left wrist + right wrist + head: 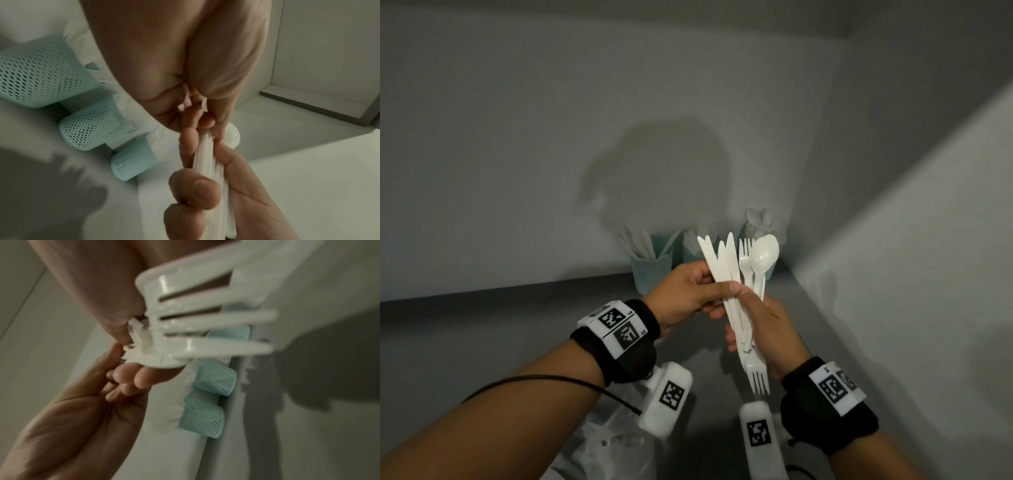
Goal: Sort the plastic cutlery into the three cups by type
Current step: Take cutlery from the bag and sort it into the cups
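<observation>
White plastic cutlery bundle [743, 301] held up in the air between both hands, above the grey surface [517, 315]. Right hand [767, 329] wraps the handles, fingers curled round the lower part of the bunch. Left hand [688, 294] pinches the knives [717, 263] at mid-length, thumb and fingertips closed on them. Knives fan up and to the left; beside them a fork [745, 260] with tines up and a spoon [764, 255] with bowl up. Another fork [757, 375] points tines down below the right hand; right wrist view shows its tines [205, 321] large and blurred.

Three mint mesh cups stand in a row at the far edge of the surface, against the wall, toward the far right corner. Left cup [652, 270] holds white pieces, look like knives. Middle cup [693, 255] mostly hidden behind the bundle, contents cannot tell. Right cup [770, 267] has spoons sticking out. Same cups show in left wrist view [90, 125].

Clear plastic bag [613, 442] lies at the near edge of the surface under the left forearm. Black wrist straps with marker tags on both wrists; cable [544, 380] runs along the left forearm.
</observation>
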Tool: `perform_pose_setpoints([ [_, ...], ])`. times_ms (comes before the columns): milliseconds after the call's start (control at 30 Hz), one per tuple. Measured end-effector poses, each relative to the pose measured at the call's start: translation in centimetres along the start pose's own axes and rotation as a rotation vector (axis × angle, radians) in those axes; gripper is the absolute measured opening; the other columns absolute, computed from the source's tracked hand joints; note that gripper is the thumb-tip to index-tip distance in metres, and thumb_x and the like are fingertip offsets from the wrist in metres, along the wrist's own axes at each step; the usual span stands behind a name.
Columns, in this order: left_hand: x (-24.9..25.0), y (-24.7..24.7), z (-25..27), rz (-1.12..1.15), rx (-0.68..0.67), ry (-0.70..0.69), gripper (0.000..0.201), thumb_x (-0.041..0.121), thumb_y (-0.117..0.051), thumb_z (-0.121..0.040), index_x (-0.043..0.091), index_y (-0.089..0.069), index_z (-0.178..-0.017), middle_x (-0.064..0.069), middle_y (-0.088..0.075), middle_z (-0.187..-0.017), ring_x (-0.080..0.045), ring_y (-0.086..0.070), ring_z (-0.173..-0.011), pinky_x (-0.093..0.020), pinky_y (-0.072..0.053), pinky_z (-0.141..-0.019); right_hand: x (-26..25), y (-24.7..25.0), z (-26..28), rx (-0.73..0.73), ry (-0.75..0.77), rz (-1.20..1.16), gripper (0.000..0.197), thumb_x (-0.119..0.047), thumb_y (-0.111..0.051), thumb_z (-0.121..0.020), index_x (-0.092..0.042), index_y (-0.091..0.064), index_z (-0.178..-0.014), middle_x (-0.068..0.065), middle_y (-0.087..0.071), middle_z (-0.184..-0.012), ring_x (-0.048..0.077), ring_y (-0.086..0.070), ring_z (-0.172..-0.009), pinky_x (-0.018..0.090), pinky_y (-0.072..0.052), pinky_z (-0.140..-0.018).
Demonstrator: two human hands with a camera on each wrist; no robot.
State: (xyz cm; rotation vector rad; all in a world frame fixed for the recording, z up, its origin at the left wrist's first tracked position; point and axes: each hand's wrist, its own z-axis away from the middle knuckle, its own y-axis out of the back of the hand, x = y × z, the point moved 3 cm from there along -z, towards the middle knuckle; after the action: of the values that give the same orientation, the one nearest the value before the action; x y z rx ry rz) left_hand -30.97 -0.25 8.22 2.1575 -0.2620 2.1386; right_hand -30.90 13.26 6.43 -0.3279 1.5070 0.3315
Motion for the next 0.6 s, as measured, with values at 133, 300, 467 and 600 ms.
perform_pose_setpoints([
  [133, -0.3, 0.0, 0.2, 0.055, 0.078, -0.007, 0.023, 0.007, -0.067, -0.084, -0.003, -0.064, -0.104, -0.017, -0.064, -0.085, -0.014, -0.05, -0.055, -0.021, -0.043, -0.053, -0.3, -0.2, 0.0, -0.005, 0.007, -0.002, 0.039, -0.033, -0.033, -0.101, -0.015, -0.067, -0.095, 0.003, -0.075, -0.076, 0.011, -0.058, -0.048, 0.024, -0.052, -0.047],
  [300, 1.1, 0.7, -0.2, 0.065, 0.225, -0.108, 0.011, 0.002, -0.064, -0.085, 0.003, -0.063, -0.097, -0.002, -0.067, -0.074, -0.007, -0.052, -0.054, -0.016, -0.039, -0.047, -0.3, -0.1, -0.1, -0.024, -0.047, 0.001, 0.038, -0.034, -0.031, -0.101, -0.01, -0.06, -0.103, 0.003, -0.07, -0.07, 0.012, -0.054, -0.044, 0.025, -0.05, -0.044],
  [467, 1.7, 1.2, -0.5, 0.064, 0.336, -0.157, 0.019, 0.001, -0.067, -0.083, 0.003, -0.062, -0.101, -0.005, -0.063, -0.075, -0.014, -0.055, -0.063, -0.023, -0.043, -0.058, -0.5, -0.6, -0.8, 0.039, -0.085, -0.089, 0.032, -0.034, -0.033, -0.1, -0.006, -0.048, -0.097, 0.005, -0.047, -0.061, 0.009, -0.032, -0.035, 0.02, -0.032, -0.036],
  [600, 2.2, 0.9, -0.1, 0.033, 0.168, -0.119, 0.006, 0.002, -0.066, -0.084, 0.007, -0.067, -0.087, 0.001, -0.065, -0.066, -0.006, -0.046, -0.049, -0.015, -0.035, -0.043, -0.5, -1.3, -1.3, 0.017, -0.083, -0.158, 0.036, -0.034, -0.035, -0.1, -0.004, -0.052, -0.087, 0.005, -0.044, -0.058, 0.008, -0.031, -0.036, 0.021, -0.028, -0.038],
])
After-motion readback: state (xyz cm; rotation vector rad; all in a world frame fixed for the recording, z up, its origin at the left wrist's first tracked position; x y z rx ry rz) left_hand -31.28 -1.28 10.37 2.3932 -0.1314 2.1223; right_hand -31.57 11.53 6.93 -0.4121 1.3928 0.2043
